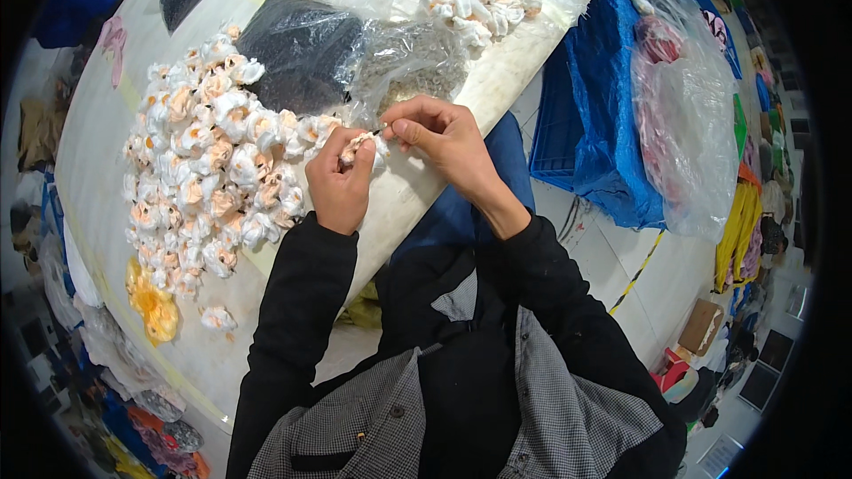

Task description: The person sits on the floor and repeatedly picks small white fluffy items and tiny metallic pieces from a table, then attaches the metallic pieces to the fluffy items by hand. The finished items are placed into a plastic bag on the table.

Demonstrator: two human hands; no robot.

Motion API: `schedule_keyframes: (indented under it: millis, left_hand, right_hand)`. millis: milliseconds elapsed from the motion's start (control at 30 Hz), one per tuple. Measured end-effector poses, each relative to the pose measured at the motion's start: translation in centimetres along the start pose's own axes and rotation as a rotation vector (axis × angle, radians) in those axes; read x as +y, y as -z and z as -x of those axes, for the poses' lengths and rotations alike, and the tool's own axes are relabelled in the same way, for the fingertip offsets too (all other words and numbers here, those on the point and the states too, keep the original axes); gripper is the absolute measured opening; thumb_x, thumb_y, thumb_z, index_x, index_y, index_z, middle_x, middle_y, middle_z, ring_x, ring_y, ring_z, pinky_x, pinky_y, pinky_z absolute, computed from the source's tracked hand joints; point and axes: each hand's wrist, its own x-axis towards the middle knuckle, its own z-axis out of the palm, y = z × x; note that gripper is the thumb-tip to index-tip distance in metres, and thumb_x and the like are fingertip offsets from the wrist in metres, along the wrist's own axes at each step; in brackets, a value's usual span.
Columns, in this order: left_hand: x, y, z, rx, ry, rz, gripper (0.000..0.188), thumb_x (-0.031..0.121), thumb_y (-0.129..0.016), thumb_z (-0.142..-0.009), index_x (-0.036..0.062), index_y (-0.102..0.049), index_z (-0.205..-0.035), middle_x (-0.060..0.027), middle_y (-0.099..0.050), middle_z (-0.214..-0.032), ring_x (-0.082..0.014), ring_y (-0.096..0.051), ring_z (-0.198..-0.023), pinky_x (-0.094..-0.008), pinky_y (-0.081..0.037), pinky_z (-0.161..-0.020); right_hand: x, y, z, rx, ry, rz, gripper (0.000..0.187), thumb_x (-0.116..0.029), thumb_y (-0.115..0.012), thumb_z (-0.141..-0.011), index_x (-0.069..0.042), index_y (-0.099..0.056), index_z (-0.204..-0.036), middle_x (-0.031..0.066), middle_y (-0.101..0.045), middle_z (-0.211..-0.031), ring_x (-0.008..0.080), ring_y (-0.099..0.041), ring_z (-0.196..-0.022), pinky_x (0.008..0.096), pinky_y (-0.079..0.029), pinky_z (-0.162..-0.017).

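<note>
Over the tabletop (408,200), I have the left hand (341,184) grasping a flower (356,147) with its fingers; the right hand's (448,147) fingers pinch a dark bit (379,131) beside it.

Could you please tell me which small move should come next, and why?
I would probably ease the right hand slightly toward the white-and-peach flower: the left hand pinches the flower, while the right thumb and forefinger, just beside it, appear to pinch a small dark piece. Whether that piece touches the flower is too small to tell.
</note>
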Motion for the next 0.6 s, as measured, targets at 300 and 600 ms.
schedule_keyframes:
  millis: [300, 600]
  left_hand:
    - [0.35, 0.0, 0.16, -0.084, 0.035, 0.148, 0.013, 0.013, -0.069, -0.101, 0.0006, -0.068, -0.104, 0.0056, -0.057, -0.079, -0.0003, -0.043, -0.066, -0.0209, -0.032, -0.055]
    - [0.38, 0.0, 0.15, -0.099, 0.01, 0.079, 0.015, 0.016, -0.069, -0.101, 0.0012, -0.069, -0.103, 0.0052, -0.061, -0.08, 0.0002, -0.045, -0.066, -0.0194, -0.033, -0.056]
  right_hand:
    - [0.08, 0.22, 0.75, -0.104, -0.117, -0.246, 0.019, -0.009, -0.067, -0.103, 0.004, -0.071, -0.116, 0.0071, -0.074, -0.096, 0.0104, -0.062, -0.081, 0.025, -0.053, -0.078]
    - [-0.39, 0.03, 0.9, -0.108, -0.119, -0.087, 0.019, -0.013, -0.07, -0.101, 0.001, -0.069, -0.115, 0.0038, -0.071, -0.091, 0.0078, -0.061, -0.079, 0.0235, -0.05, -0.075]
